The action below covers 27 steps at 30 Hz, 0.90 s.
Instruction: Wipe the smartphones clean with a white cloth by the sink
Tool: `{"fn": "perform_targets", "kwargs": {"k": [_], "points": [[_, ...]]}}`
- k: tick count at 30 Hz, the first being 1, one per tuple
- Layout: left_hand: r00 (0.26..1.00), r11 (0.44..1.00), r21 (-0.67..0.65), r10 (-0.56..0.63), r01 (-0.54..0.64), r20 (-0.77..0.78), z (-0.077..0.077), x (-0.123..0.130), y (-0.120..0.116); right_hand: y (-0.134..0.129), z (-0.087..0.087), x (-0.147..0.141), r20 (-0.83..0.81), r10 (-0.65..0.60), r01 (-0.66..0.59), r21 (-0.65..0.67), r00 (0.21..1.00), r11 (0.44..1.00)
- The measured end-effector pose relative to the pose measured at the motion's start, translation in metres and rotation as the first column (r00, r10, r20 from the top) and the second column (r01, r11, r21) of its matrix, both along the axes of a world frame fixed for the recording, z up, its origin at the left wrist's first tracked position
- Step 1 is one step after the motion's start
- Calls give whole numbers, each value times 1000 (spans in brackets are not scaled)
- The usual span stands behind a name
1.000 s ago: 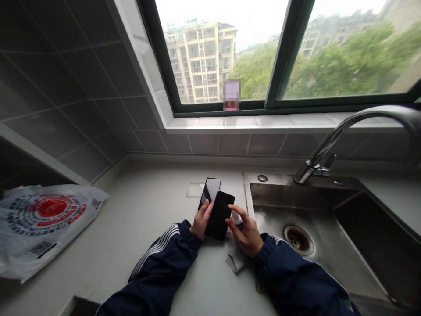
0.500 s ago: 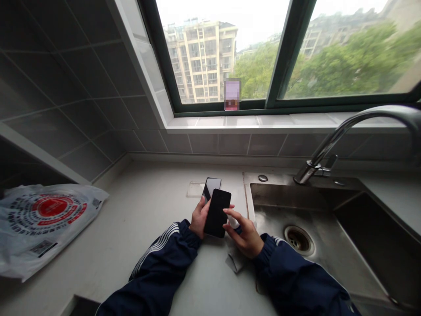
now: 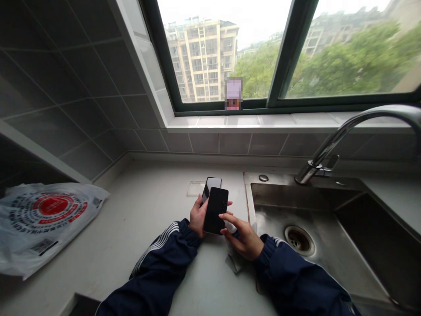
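My left hand (image 3: 197, 218) is wrapped round a black smartphone (image 3: 215, 213), its dark screen tilted up toward me. Small light specks, like droplets, show on the right part of that screen. At the phone's lower right edge, my right hand (image 3: 244, 237) grips a small white bottle (image 3: 230, 227), mostly hidden by the fingers. The right index fingertip is over the screen's edge; I cannot tell if it touches. Just behind the held phone lies a second phone (image 3: 213, 182), partly covered. A clear phone case (image 3: 194, 188) rests beside it. Below my right hand is a crumpled grey cloth (image 3: 234, 262).
A steel sink (image 3: 272, 219) with a drain (image 3: 299, 240) is on the right, under a chrome faucet (image 3: 329, 136). On the left lies a white plastic bag (image 3: 49, 224) with red print. The pale counter (image 3: 144, 197) meets a tiled wall and a window.
The held phone has shifted slightly left and up. My right hand has moved a little left with it, and light specks now show more clearly on the screen.
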State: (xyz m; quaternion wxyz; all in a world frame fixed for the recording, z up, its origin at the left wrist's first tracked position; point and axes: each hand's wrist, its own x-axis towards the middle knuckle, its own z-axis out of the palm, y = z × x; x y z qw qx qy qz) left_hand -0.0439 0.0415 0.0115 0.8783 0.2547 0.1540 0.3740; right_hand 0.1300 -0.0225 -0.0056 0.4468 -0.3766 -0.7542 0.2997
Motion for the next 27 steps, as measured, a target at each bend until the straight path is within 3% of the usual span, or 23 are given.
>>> {"fn": "perform_targets", "kwargs": {"k": [8,21,27], "points": [[996,996,-40,78,-76,34,1,-1,1,4,-7,1,-52,-145,145,-14,988,989],[999,1000,-30,9,-8,44,-2,-3,1,4,-9,2,-131,-310,298,-98,942,949],[999,999,-33,1,1,53,0,-4,2,5,-6,0,-196,-370,331,-202,908,922]]}}
